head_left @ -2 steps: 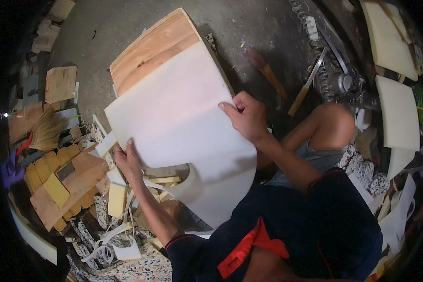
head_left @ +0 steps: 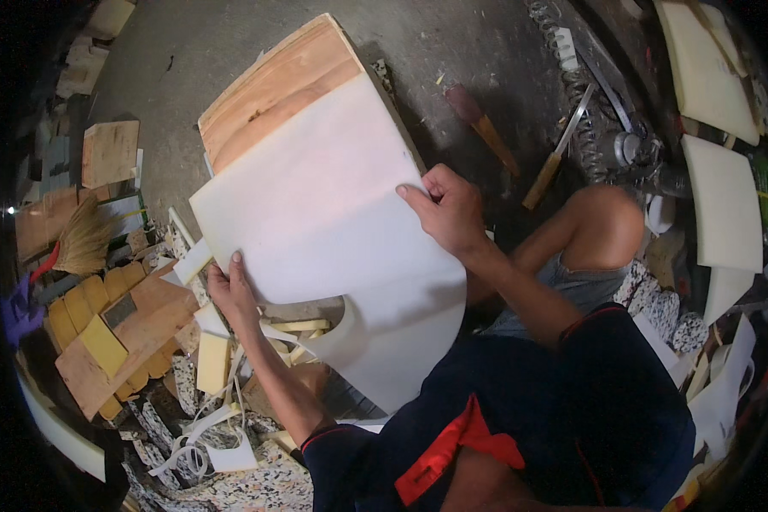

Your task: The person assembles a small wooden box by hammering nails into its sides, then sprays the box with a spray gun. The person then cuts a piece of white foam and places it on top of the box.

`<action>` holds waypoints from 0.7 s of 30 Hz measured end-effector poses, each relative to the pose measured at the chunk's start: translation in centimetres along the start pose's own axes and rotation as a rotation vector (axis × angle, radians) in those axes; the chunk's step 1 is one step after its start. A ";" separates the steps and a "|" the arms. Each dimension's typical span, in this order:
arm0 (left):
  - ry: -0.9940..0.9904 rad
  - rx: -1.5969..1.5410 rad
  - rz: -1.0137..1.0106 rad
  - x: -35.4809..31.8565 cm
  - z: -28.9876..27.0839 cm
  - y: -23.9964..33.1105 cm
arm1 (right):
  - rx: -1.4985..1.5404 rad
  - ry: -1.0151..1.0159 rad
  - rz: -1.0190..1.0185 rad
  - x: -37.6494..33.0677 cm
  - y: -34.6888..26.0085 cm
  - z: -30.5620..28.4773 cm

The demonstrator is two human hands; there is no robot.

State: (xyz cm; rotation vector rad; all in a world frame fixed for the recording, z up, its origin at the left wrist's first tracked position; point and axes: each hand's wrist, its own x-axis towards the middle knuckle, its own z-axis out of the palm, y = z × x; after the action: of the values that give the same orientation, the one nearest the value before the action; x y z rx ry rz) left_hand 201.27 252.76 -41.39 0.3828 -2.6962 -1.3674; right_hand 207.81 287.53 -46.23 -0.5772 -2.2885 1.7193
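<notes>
Overhead, both hands grip a large white sheet: the left hand pinches its lower left edge, the right hand clamps its right edge with fingers curled over. Beyond the hands, the sheet hides most of a wooden board lying on the grey floor. Left of the left hand lie wood offcuts and a straw brush. Past the right hand, cream sheets are cut off by the rim.

A plain white foam sheet is overlapping a tan, grain-streaked wooden board at eleven o'clock — yellow foam blocks are showing at nine.
</notes>
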 end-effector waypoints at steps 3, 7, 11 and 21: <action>-0.013 -0.034 0.006 0.0 0.0 0.0 | -0.021 -0.011 0.003 0.1 0.2 0.0; -0.018 -0.023 -0.015 -0.1 0.1 0.1 | -0.011 -0.020 0.018 0.1 0.6 0.1; -0.032 -0.063 -0.021 -0.1 0.1 0.3 | -0.010 -0.015 -0.037 0.1 0.7 0.1; -0.036 -0.026 -0.011 -0.3 0.1 0.7 | 0.075 -0.047 -0.020 0.2 -0.8 -0.6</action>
State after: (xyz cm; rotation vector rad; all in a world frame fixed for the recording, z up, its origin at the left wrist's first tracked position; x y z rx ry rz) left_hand 201.44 253.39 -40.87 0.3755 -2.7056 -1.4249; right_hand 207.69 288.00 -45.26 -0.5025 -2.2415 1.8194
